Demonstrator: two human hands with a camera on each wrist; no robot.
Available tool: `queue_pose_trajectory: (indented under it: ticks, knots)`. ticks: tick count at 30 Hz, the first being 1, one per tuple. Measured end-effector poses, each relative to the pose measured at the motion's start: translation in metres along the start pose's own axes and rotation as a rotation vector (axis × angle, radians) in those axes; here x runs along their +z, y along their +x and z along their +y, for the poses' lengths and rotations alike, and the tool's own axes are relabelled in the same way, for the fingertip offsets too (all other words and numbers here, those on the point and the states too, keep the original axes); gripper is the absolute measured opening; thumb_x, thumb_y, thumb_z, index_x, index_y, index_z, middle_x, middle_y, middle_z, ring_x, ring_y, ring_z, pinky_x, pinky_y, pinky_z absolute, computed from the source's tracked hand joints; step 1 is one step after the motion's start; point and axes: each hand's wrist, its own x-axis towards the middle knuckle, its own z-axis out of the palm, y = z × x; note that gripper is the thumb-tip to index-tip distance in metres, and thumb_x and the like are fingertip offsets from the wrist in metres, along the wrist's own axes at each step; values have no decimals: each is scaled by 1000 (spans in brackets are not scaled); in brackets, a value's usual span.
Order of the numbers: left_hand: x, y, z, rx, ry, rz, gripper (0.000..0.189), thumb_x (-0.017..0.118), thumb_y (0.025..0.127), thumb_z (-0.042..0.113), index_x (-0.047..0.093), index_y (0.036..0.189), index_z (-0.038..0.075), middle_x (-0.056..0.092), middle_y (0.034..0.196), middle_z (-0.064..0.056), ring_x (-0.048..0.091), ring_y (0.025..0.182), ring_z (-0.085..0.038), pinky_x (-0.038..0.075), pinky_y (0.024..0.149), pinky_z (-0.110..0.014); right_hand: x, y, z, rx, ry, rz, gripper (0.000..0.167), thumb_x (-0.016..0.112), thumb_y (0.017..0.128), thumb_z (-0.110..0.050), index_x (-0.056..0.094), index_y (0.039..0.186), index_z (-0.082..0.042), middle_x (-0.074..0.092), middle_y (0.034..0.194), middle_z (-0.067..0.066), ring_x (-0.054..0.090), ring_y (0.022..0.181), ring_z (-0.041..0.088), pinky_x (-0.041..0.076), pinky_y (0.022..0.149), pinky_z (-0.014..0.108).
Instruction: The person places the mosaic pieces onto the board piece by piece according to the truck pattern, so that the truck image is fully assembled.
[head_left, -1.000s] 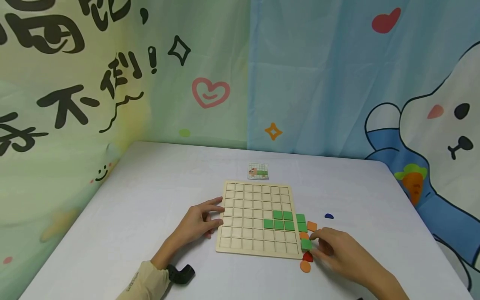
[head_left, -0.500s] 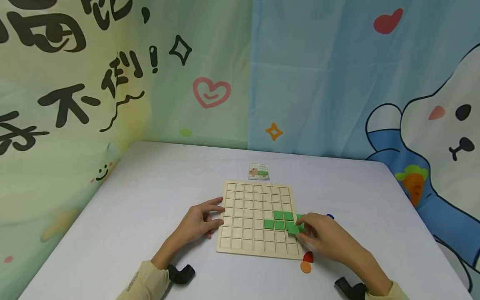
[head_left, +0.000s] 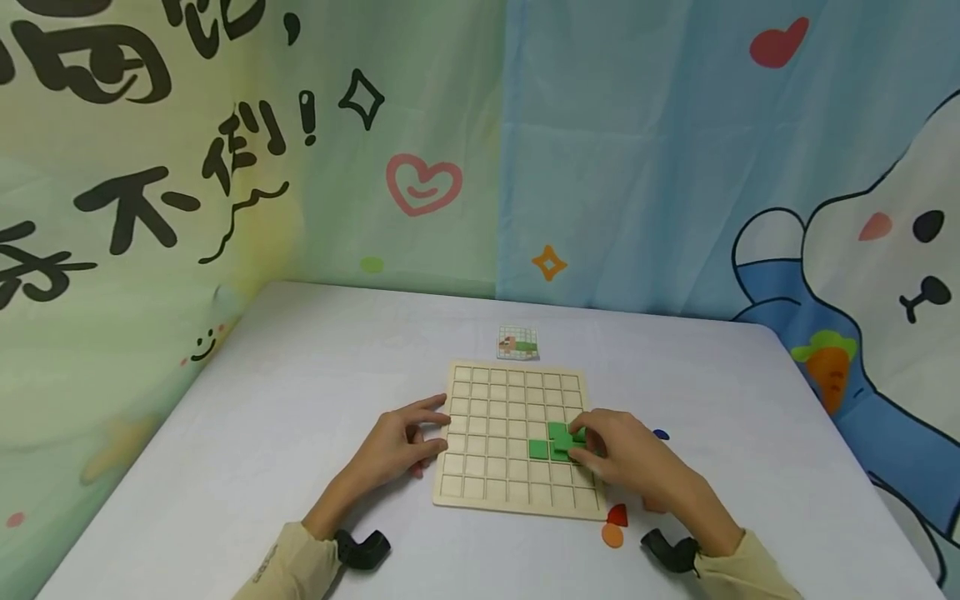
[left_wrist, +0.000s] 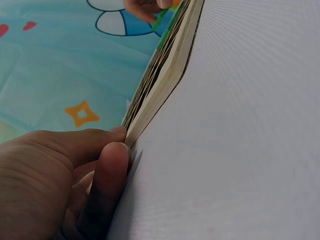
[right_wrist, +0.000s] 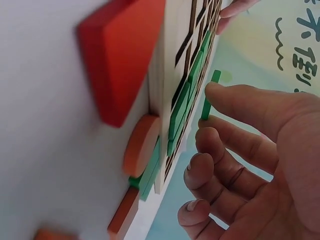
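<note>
A wooden grid board [head_left: 487,433] lies flat on the white table, with several green square tiles [head_left: 537,450] set in its right-hand cells. Between thumb and forefinger my right hand [head_left: 633,454] pinches another green tile [right_wrist: 216,76], raised above those tiles and apart from the board in the right wrist view. Its other fingers curl loosely. My left hand [head_left: 397,440] rests at the board's left edge, its fingertips touching the rim [left_wrist: 150,110]. The right hand hides part of the green tiles in the head view.
Beside the board's right edge lie a red piece [head_left: 617,515], an orange round piece [head_left: 612,534], an orange block [right_wrist: 123,212] and green tiles [right_wrist: 150,172]. A blue half-round piece [head_left: 661,434] lies farther right. Behind the board is a picture card [head_left: 517,342].
My right hand has picked up a green tile from beside the board's right edge and carried it left and away from me, over the placed tiles. The left hand has stayed put.
</note>
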Motion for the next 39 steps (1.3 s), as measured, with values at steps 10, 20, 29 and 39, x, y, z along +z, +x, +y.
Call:
queue_pose_trajectory:
  ticks: [10,20,29,39]
  knots:
    - [0,-1,1,1,7,4,38,80,93,7,73,130,0,49,165,-13,62,50,-12,59,47,-29,3,12,-6,11,8,-7,22,78,97,-23,74,116,-11,58,80,-9,48,70,3,43,61,21]
    - [-1,-2,1,7,-6,1,38,79,94,8,72,130,0,48,166,-13,62,50,-12,59,48,-29,6,18,-10,-2,-16,-12,22,78,97,-25,73,115,-12,57,79,-9,47,71,4,42,65,22]
    - [0,-2,1,-5,-11,0,38,79,93,7,73,130,0,48,166,-12,61,51,-11,59,48,-29,9,26,-12,11,-14,-37,23,78,98,-24,73,116,-11,57,78,-8,49,71,5,43,65,23]
    - [-1,-1,1,-4,-8,4,38,79,93,7,73,130,1,49,166,-12,61,51,-10,59,47,-29,9,31,-14,19,-19,-68,25,77,98,-23,73,119,-9,58,80,-7,50,73,7,44,65,23]
